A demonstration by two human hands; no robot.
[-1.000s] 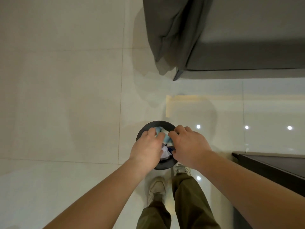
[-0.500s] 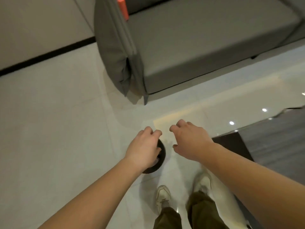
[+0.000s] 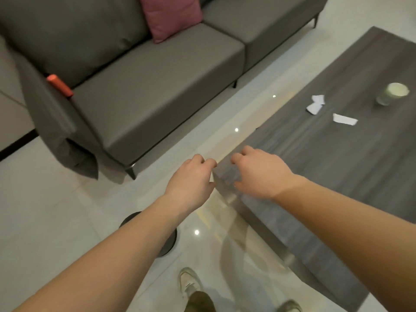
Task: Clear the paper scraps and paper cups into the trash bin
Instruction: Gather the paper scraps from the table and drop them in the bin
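The floor (image 3: pixel 56 221) was glossy polished tile; the sofa (image 3: pixel 157 82) matt grey cloth; the table (image 3: pixel 337 165) matt wood grain; the scraps (image 3: pixel 344 119) white paper.

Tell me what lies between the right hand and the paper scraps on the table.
Nothing visible. Only bare dark table top lies between the right hand and the paper scraps. The paper cup stands beyond the scraps, farther to the right, not in the path.
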